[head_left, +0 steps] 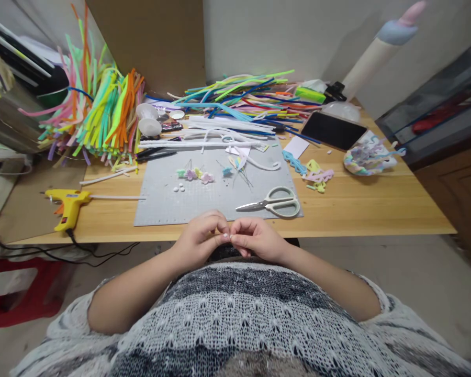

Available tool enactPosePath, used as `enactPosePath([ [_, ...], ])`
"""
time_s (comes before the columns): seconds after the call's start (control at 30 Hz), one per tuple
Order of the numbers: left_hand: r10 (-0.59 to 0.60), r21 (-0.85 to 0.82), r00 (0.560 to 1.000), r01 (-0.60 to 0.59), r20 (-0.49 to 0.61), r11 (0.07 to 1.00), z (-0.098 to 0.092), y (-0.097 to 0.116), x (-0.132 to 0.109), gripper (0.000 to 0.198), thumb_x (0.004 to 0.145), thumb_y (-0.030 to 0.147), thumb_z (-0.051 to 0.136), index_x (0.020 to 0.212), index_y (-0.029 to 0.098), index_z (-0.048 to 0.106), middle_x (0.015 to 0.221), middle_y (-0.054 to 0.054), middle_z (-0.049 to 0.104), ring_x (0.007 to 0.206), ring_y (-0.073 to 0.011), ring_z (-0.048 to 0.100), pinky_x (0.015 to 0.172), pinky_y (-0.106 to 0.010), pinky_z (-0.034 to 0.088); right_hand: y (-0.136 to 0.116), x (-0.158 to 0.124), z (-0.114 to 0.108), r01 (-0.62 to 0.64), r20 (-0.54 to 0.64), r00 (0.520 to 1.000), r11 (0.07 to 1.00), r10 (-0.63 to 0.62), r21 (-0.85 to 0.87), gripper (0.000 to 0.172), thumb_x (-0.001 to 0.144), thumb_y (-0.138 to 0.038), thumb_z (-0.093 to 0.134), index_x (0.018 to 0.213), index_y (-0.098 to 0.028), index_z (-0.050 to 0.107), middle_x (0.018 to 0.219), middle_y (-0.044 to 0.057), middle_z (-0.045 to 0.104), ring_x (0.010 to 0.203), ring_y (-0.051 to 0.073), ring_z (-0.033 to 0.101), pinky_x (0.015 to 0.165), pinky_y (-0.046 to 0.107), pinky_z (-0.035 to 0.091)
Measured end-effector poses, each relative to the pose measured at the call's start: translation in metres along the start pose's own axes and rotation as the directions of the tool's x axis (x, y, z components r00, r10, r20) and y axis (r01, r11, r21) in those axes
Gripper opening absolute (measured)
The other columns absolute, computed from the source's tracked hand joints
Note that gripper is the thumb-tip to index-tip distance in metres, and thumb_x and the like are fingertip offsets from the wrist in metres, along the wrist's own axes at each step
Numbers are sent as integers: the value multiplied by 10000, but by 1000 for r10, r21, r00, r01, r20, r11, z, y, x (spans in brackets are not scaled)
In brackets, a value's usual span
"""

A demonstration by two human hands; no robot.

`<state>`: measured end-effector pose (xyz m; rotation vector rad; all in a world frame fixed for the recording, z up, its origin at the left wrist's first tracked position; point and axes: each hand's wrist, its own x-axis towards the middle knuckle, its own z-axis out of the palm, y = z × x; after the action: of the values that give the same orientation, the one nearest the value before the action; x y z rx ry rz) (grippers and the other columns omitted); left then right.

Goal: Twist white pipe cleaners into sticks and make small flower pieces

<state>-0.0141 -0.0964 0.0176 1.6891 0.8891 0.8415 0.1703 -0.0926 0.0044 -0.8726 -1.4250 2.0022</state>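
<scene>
My left hand [205,234] and my right hand [258,238] meet just over the table's front edge, fingertips pinched together. A tiny pale thing seems to sit between them, too small to name. Beyond them lies a grey cutting mat [160,207]. On it are scissors [272,201] with pale handles, blades shut and pointing left. Small fuzzy flowers in green, purple, yellow and pink [208,178] rest in a row, and a blue flower [227,171] lies to their right near thin wire stems [245,178]. A few white bits [179,187] lie in front of the flowers.
A yellow glue gun [68,207] lies at the left, its cord hanging off the edge. Bundled pipe cleaners [113,110] stand behind it, and loose ones [235,99] are heaped at the back. A phone [333,131] and a pastel woven basket [367,157] are at the right.
</scene>
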Motion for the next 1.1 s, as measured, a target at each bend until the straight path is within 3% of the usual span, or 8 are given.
enactPosePath([
  [0.1, -402, -358, 901, 434, 166, 827, 1, -1, 2, 192, 788, 310, 593, 705, 153, 522, 573, 28, 428, 512, -73, 360, 481, -208, 274, 2, -1, -2, 279, -20, 947, 855, -319, -437, 115, 828, -271, 520, 777, -183, 573, 660, -2, 587, 601, 89, 531, 571, 241, 440],
  [0.17, -499, -499, 829, 553, 252, 667, 2, -3, 4, 214, 754, 327, 633, 727, 146, 522, 559, 35, 412, 474, -54, 312, 446, -205, 215, 4, -1, -3, 413, 30, 865, 678, -500, -608, 121, 846, -232, 491, 803, -198, 599, 763, 26, 623, 713, 109, 551, 664, 277, 452],
  [0.37, -451, -738, 892, 325, 31, 592, 20, -8, 11, 290, 653, 220, 741, 858, 160, 545, 717, 16, 526, 575, -57, 447, 527, -195, 352, 11, 5, -2, 363, -300, 719, 707, -627, -607, 60, 812, -220, 563, 780, -220, 614, 716, 7, 615, 688, 124, 558, 638, 288, 465],
  [0.5, -479, -874, 875, 288, 73, 392, 34, -15, 16, 231, 712, 242, 707, 818, 163, 518, 654, 30, 530, 593, -60, 496, 570, -184, 399, 16, 6, -5, 411, -150, 693, 557, -705, -722, 176, 824, -140, 499, 933, -208, 620, 835, 47, 640, 803, 151, 578, 739, 325, 483],
  [0.63, -512, -894, 852, 310, 110, 323, 38, -16, 22, 197, 708, 205, 712, 807, 139, 556, 659, 27, 545, 590, -49, 506, 590, -179, 422, 21, 4, -9, 395, -58, 698, 451, -714, -800, 217, 827, -113, 463, 993, -187, 582, 894, 77, 619, 845, 162, 560, 758, 322, 476],
  [0.8, -542, -858, 835, 341, 89, 384, 34, -15, 29, 158, 702, 191, 716, 740, 112, 584, 665, 12, 586, 585, -40, 525, 586, -167, 429, 12, -3, -16, 250, -207, 703, 509, -680, -823, 21, 814, -184, 525, 824, -201, 520, 761, 24, 543, 699, 137, 516, 625, 267, 445],
  [0.93, -531, -839, 846, 329, 57, 434, 21, -13, 30, 173, 718, 214, 699, 722, 120, 554, 700, -9, 628, 588, -51, 565, 553, -156, 443, -7, -21, -54, 0, -345, 667, 463, -660, -886, 156, 826, -222, 517, 979, -190, 520, 866, 61, 579, 776, 171, 549, 683, 306, 456],
  [1.1, -500, -836, 862, 333, 82, 436, 6, -9, 33, 220, 690, 210, 715, 744, 137, 515, 612, 4, 626, 485, -49, 562, 466, -119, 440, -14, -39, -109, -157, -210, 897, 165, -389, -974, 258, 827, -230, 503, 1068, -178, 578, 1118, 108, 593, 1037, 267, 523, 885, 427, 400],
])
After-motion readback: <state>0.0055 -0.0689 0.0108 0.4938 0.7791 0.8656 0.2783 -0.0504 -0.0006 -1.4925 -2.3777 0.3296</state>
